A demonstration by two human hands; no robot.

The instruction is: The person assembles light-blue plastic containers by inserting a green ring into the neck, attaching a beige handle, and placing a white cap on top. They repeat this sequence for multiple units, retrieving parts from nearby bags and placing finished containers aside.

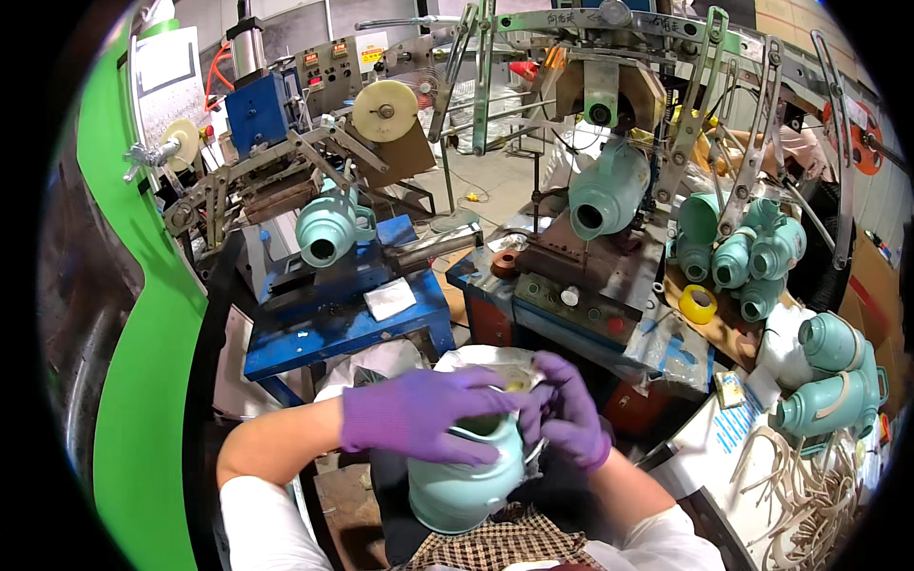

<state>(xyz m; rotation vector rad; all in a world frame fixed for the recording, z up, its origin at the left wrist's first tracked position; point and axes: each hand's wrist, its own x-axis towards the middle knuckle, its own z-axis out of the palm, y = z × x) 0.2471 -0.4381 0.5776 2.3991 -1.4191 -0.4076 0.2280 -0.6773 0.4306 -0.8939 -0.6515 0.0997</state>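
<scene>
A mint-green plastic jug body [462, 487] stands in my lap with its wide mouth facing up. My left hand [409, 411], in a purple glove, grips the jug at the mouth, thumb on the near shoulder and fingers reaching across the far rim. My right hand [574, 419], also gloved in purple, is at the jug's right side near the rim, fingers bent and closed. What sits between those fingers is hidden. Just beyond the jug is an opened white sack [490, 356] with something yellowish in it.
A blue machine stand [352, 333] on the left and a printing-type machine [562, 295] ahead each hold a mint jug. More jugs [733, 257], a yellow tape roll [698, 304] and a heap of pale straps [795, 495] lie right. A green panel [133, 381] borders my left.
</scene>
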